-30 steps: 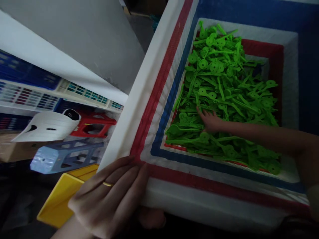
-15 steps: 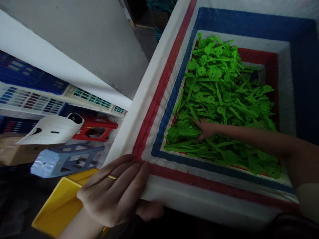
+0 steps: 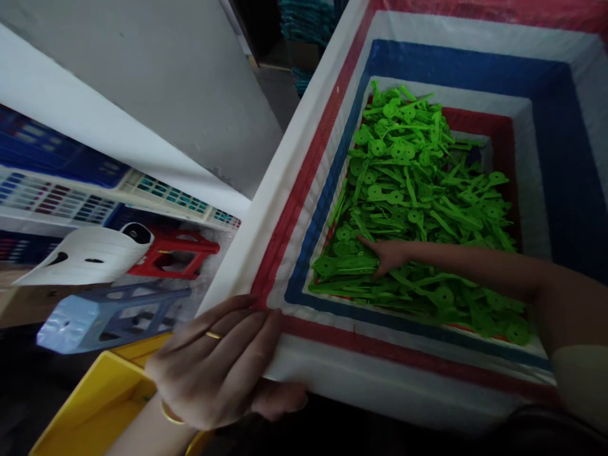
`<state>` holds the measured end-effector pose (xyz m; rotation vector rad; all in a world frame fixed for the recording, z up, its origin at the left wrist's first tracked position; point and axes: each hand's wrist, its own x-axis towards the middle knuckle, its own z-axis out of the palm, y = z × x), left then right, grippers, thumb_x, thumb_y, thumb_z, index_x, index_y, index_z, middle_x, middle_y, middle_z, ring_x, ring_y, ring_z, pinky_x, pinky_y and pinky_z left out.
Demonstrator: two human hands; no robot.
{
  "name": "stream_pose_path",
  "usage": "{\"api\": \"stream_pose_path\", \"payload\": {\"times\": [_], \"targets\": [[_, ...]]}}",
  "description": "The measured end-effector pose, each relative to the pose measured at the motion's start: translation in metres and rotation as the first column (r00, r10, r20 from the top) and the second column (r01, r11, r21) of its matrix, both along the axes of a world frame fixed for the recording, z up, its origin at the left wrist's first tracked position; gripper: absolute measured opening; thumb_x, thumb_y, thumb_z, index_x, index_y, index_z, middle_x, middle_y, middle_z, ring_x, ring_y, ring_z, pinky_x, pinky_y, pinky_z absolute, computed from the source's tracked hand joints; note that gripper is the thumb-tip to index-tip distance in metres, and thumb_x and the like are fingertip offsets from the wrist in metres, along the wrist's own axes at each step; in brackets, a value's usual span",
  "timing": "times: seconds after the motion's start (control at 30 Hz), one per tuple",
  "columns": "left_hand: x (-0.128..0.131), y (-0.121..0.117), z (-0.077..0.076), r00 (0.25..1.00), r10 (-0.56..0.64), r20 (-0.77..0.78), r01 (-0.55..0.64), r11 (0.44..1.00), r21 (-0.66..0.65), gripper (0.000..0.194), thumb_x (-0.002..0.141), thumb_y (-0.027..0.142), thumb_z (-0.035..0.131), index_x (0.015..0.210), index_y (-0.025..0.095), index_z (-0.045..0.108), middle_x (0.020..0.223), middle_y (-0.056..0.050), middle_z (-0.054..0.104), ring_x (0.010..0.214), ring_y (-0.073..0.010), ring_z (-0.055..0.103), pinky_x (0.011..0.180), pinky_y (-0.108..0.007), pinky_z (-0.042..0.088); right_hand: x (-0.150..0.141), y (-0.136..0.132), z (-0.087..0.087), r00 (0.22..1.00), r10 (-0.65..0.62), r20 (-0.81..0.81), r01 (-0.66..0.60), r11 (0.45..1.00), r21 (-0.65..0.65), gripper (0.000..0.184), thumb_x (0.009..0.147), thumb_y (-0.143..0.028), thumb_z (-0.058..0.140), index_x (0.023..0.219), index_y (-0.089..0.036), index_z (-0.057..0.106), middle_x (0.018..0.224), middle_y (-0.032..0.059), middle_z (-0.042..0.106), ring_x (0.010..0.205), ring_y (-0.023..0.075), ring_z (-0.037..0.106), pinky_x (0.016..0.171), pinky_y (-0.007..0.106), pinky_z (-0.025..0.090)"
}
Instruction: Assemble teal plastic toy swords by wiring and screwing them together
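My left hand (image 3: 223,361), with a gold ring and a bracelet, is closed over the near left corner of a large box lined with striped red, white and blue fabric (image 3: 380,346). Its thumb hangs below the rim on the outside. Inside the box lies a big heap of flat bright green plastic pieces (image 3: 403,183), each with a round holed end and a long narrow stem. My right hand (image 3: 388,254) reaches down onto the heap from the right, its thumb and forefinger apart. No piece is visibly gripped; the other fingertips are partly hidden.
Left of the box, a yellow bin (image 3: 90,399) stands near my left forearm. Beyond it are a blue-grey stool (image 3: 104,320), a red stool (image 3: 178,256) with a white curved object (image 3: 90,256) on it, and stacked crates (image 3: 57,196). A grey pillar (image 3: 180,82) rises beside the box.
The view has shifted slightly, so the heap and the stools sit a little lower and further left. Both hands stay almost where they were; my right hand remains at the heap.
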<state>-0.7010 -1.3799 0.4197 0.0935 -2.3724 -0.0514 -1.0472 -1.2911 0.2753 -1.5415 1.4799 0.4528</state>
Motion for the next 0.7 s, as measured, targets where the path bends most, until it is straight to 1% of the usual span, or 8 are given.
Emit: {"api": "stream_pose_path", "payload": {"times": [0.07, 0.2, 0.3, 0.37, 0.43, 0.53, 0.63, 0.7], "targets": [[0.001, 0.0, 0.0, 1.0, 0.005, 0.013, -0.005, 1.0, 0.012, 0.052, 0.094, 0.054, 0.041, 0.079, 0.009, 0.063, 0.06, -0.005, 0.066, 0.06, -0.0176, 0.067, 0.067, -0.034, 0.059, -0.004, 0.0, -0.007, 0.998, -0.017, 0.066, 0.019, 1.0, -0.024, 0.135, 0.059, -0.06, 0.076, 0.154, -0.015, -0.009, 0.147, 0.0235, 0.039, 0.131, 0.033, 0.048, 0.105, 0.043, 0.04], [0.002, 0.0, 0.0, 1.0, 0.014, 0.022, -0.014, 1.0, -0.004, 0.052, 0.093, 0.055, 0.041, 0.08, 0.01, 0.063, 0.06, -0.005, 0.066, 0.06, -0.0172, 0.067, 0.066, -0.034, 0.06, -0.01, 0.002, -0.019, 0.986, -0.026, 0.166, 0.038, 0.997, -0.068, 0.141, 0.055, -0.057, 0.078, 0.153, -0.012, -0.012, 0.154, 0.0216, 0.028, 0.139, 0.029, 0.038, 0.111, 0.038, 0.035], [0.0, -0.001, -0.001, 1.0, 0.012, 0.002, -0.012, 1.0, -0.023, 0.053, 0.092, 0.056, 0.042, 0.078, 0.009, 0.063, 0.059, -0.004, 0.066, 0.059, -0.0171, 0.067, 0.064, -0.034, 0.06, -0.006, 0.007, -0.013, 0.993, -0.011, 0.115, 0.02, 0.997, -0.078, 0.134, 0.06, -0.051, 0.077, 0.153, -0.013, -0.011, 0.152, 0.0209, 0.033, 0.134, 0.0306, 0.044, 0.107, 0.039, 0.04], [-0.001, -0.001, 0.0, 1.0, 0.011, -0.012, -0.011, 0.999, -0.03, 0.053, 0.091, 0.057, 0.044, 0.077, 0.009, 0.063, 0.059, -0.005, 0.066, 0.058, -0.0179, 0.067, 0.063, -0.035, 0.06, -0.002, 0.007, -0.003, 0.999, -0.006, 0.041, 0.009, 0.997, -0.077, 0.125, 0.064, -0.045, 0.074, 0.154, -0.015, -0.007, 0.148, 0.0204, 0.04, 0.127, 0.0333, 0.051, 0.1, 0.042, 0.044], [-0.003, 0.0, 0.0, 1.0, 0.012, -0.023, -0.013, 0.999, -0.035, 0.053, 0.092, 0.056, 0.043, 0.077, 0.009, 0.063, 0.06, -0.005, 0.067, 0.057, -0.0181, 0.066, 0.063, -0.035, 0.059, -0.001, 0.003, 0.008, 1.0, 0.003, -0.005, -0.003, 0.997, -0.078, 0.118, 0.066, -0.039, 0.071, 0.155, -0.017, -0.003, 0.144, 0.0195, 0.046, 0.121, 0.0347, 0.056, 0.096, 0.044, 0.047], [-0.003, 0.001, 0.0, 0.999, 0.026, -0.029, -0.027, 0.999, -0.024, 0.052, 0.094, 0.053, 0.04, 0.078, 0.009, 0.063, 0.061, -0.006, 0.066, 0.057, -0.0177, 0.066, 0.063, -0.034, 0.059, -0.009, -0.009, 0.027, 1.0, -0.021, 0.017, 0.022, 0.997, -0.074, 0.114, 0.067, -0.033, 0.069, 0.155, -0.018, -0.001, 0.138, 0.0165, 0.053, 0.114, 0.0311, 0.061, 0.094, 0.041, 0.048], [-0.001, 0.005, -0.001, 0.998, 0.06, -0.017, -0.06, 0.998, 0.004, 0.052, 0.094, 0.052, 0.04, 0.08, 0.008, 0.064, 0.064, -0.006, 0.066, 0.061, -0.019, 0.067, 0.066, -0.036, 0.059, -0.026, -0.022, 0.051, 0.988, -0.107, 0.11, 0.118, 0.988, -0.095, 0.113, 0.069, -0.031, 0.067, 0.155, -0.015, -0.004, 0.145, 0.0159, 0.045, 0.117, 0.0259, 0.059, 0.098, 0.036, 0.046], [0.0, 0.008, -0.002, 0.997, 0.077, 0.002, -0.077, 0.997, 0.028, 0.052, 0.095, 0.051, 0.04, 0.082, 0.007, 0.065, 0.066, -0.007, 0.066, 0.063, -0.0204, 0.067, 0.068, -0.038, 0.059, -0.04, -0.03, 0.072, 0.975, -0.149, 0.168, 0.171, 0.977, -0.126, 0.11, 0.072, -0.031, 0.064, 0.154, -0.014, -0.007, 0.152, 0.0151, 0.035, 0.123, 0.0225, 0.055, 0.102, 0.032, 0.044]]}}
